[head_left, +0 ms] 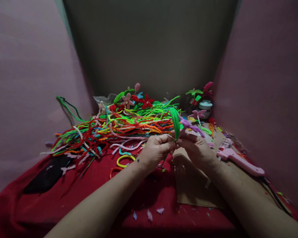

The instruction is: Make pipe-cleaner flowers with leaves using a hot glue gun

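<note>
My left hand (160,147) is closed, its thumb and fingers pinching the base of a green pipe-cleaner leaf (174,122) that stands upright and curved. Close beside it, my right hand (195,147) is closed too, fingertips at the lower end of a purple pipe-cleaner flower (188,125). The two sets of fingertips meet, and they hide where leaf and flower come together. Below my left wrist lie scissors with a yellow handle loop (125,161) and an orange one, partly covered by my forearm.
Behind my hands spreads a heap of colourful pipe cleaners (139,122), with finished flowers (147,101) at its back. A pink glue gun (240,160) lies right, near a cardboard sheet (196,188). A lidded jar (205,107) stands behind. A black phone-like slab (48,173) lies left on red cloth (89,201).
</note>
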A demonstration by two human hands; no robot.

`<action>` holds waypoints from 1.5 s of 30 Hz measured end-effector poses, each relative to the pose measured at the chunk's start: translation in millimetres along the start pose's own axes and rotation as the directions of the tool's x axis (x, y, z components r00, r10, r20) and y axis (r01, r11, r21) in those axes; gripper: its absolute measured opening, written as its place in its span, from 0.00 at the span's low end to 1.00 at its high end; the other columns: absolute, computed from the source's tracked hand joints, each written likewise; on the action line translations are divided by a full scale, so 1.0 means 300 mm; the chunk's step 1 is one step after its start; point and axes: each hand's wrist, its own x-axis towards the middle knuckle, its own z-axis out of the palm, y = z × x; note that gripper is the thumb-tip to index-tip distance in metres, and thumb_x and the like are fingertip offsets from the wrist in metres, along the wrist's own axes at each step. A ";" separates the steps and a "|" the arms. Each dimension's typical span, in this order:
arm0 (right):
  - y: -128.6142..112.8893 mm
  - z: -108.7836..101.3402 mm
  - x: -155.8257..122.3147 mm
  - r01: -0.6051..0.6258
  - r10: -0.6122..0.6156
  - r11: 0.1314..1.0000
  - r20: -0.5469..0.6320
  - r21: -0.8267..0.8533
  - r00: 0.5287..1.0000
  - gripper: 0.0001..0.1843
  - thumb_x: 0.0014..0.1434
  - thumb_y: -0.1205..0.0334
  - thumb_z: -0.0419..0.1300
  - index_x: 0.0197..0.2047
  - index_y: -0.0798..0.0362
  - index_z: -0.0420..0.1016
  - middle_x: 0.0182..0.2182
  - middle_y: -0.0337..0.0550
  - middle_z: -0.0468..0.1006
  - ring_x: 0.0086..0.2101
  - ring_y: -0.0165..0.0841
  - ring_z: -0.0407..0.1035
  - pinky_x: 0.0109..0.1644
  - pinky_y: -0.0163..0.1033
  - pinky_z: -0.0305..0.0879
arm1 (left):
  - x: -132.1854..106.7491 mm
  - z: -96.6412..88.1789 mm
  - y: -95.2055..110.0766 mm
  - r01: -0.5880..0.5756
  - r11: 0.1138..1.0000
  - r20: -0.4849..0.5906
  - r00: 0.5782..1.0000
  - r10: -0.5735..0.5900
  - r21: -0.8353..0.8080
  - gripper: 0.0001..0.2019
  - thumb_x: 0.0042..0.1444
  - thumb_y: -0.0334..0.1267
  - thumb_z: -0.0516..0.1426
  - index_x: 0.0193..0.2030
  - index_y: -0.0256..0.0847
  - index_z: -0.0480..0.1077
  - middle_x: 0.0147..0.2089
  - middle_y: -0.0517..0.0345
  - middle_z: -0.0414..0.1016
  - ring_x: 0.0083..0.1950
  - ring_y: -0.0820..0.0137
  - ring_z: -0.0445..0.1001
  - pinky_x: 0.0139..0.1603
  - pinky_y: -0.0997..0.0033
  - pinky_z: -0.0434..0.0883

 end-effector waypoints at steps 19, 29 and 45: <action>-0.004 0.041 -0.019 0.034 -0.053 0.988 -0.116 -0.153 0.992 0.04 0.49 0.62 0.64 0.32 0.48 0.79 0.28 0.36 0.76 0.30 0.31 0.67 0.39 0.39 0.62 | 0.012 0.001 -0.057 -0.304 0.790 -0.060 0.917 0.394 0.533 0.10 0.53 0.34 0.53 0.22 0.37 0.65 0.23 0.64 0.59 0.26 0.77 0.57 0.30 0.75 0.57; 0.010 -0.006 -0.004 0.062 -0.072 0.986 -0.058 -0.153 0.996 0.02 0.49 0.62 0.64 0.29 0.50 0.79 0.25 0.35 0.73 0.27 0.27 0.61 0.33 0.35 0.59 | 0.010 0.011 -0.010 -0.053 0.989 -0.092 0.994 0.066 0.138 0.13 0.45 0.41 0.61 0.20 0.36 0.64 0.18 0.66 0.59 0.20 0.81 0.53 0.21 0.77 0.50; -0.004 -0.012 -0.008 -0.050 0.050 0.999 0.072 0.003 0.996 0.09 0.49 0.61 0.65 0.36 0.45 0.81 0.32 0.38 0.78 0.33 0.33 0.67 0.40 0.41 0.61 | 0.006 -0.010 -0.030 0.104 0.977 0.173 0.982 -0.072 -0.184 0.11 0.48 0.39 0.60 0.23 0.35 0.64 0.17 0.67 0.59 0.14 0.86 0.49 0.15 0.80 0.43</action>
